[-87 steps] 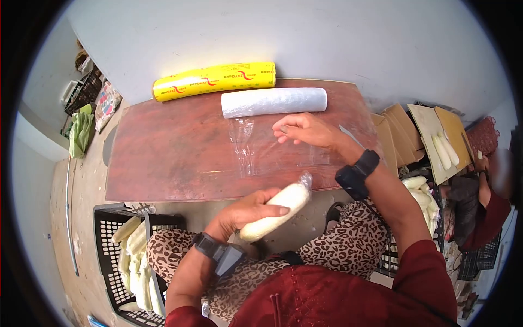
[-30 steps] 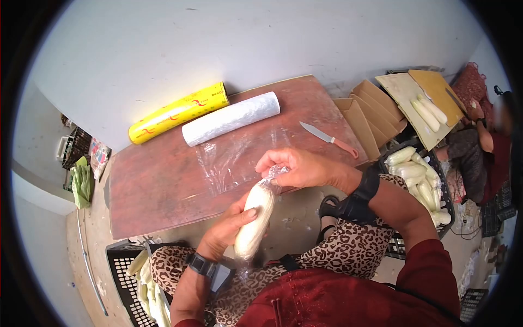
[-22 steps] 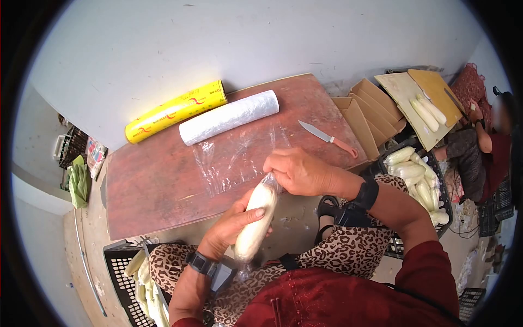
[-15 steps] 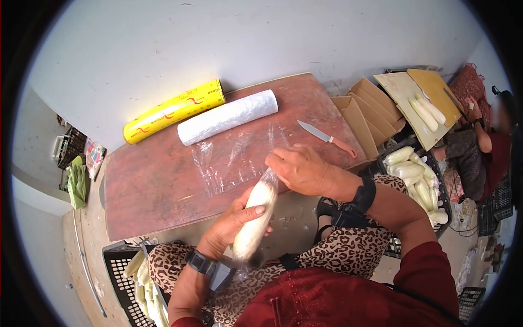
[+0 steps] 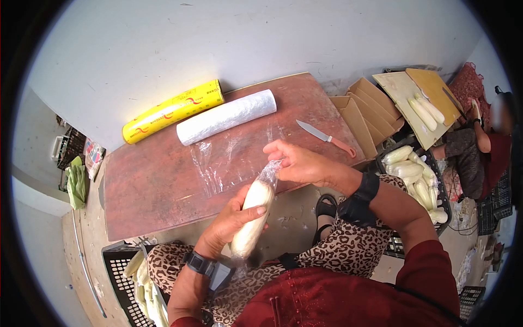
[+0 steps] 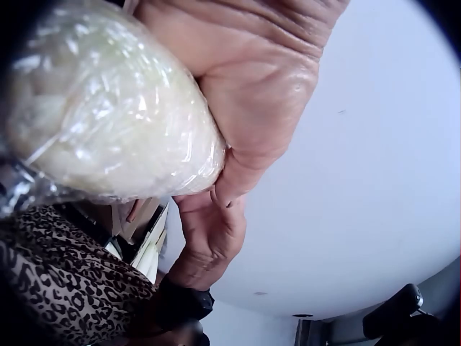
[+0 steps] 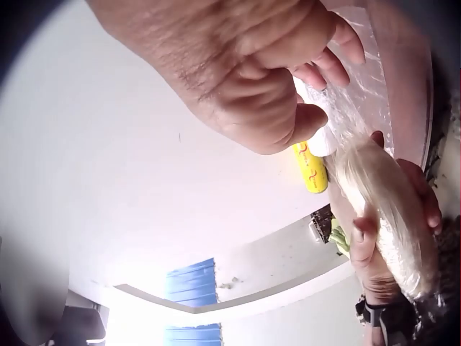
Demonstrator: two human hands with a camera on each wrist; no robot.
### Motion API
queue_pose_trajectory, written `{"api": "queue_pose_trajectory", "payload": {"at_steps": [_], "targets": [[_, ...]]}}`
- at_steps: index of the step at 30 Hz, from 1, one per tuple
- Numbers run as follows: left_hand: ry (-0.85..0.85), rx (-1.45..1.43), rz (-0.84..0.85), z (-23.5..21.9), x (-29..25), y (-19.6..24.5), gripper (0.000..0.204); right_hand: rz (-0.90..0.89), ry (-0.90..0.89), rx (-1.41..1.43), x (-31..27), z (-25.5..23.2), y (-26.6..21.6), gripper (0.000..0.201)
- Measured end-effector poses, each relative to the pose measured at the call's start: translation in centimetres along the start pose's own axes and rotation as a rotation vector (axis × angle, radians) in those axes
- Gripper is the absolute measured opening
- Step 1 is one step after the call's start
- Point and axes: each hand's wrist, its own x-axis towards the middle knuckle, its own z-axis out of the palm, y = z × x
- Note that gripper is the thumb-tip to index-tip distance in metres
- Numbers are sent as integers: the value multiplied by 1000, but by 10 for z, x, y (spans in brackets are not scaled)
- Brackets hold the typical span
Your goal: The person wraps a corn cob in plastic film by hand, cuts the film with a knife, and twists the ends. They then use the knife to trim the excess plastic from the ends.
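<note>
A long pale vegetable [image 5: 253, 218], wrapped in clear cling film, slants up and away over the lap in the head view. My left hand [image 5: 231, 220] grips it around the middle, thumb lying along its upper side. At its upper end the loose film tail [image 5: 269, 171] is bunched and crinkled. My right hand [image 5: 305, 164] holds this tail at the fingertips. The right wrist view shows the thumb and fingers of my right hand [image 7: 252, 79] bent beside the film. In the left wrist view, the vegetable's wrapped end [image 6: 122, 122] fills the upper left.
A white film roll [image 5: 229, 117] lies on the red-brown table [image 5: 147, 191], a strip of film drawn from it. Behind it is a yellow roll [image 5: 174, 110]. A knife [image 5: 321, 135] lies right. Crates of pale vegetables [image 5: 417, 177] flank the knees. Another person [image 5: 493, 158] sits right.
The right hand has come from above the table to the vegetable's film end; its curled fingers have since lifted and spread. The left hand keeps its grip. The view has turned, showing the knife.
</note>
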Motion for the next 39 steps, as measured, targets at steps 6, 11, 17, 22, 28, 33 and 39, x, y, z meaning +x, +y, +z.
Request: {"api": "queue_pose_trajectory", "payload": {"at_steps": [6, 11, 17, 22, 28, 33, 39], "targets": [[-12, 257, 46, 6, 1, -1, 68, 57, -31, 173, 3, 12, 6, 63], [-4, 380, 98, 10, 3, -3, 71, 2, -21, -75, 4, 19, 8, 62], [28, 534, 131, 8, 6, -6, 75, -367, 99, -493, 2, 23, 15, 48], [22, 477, 98, 7, 8, -7, 73, -373, 198, -771, -3, 25, 15, 44], [14, 376, 55, 8, 9, -7, 70, -339, 215, -1024, -7, 18, 10, 27], [38, 388, 45, 13, 7, -1, 70, -270, 184, -1102, -9, 17, 6, 25], [37, 503, 98, 9, 10, -5, 73, -168, 214, -633, 6, 8, 19, 31]]}}
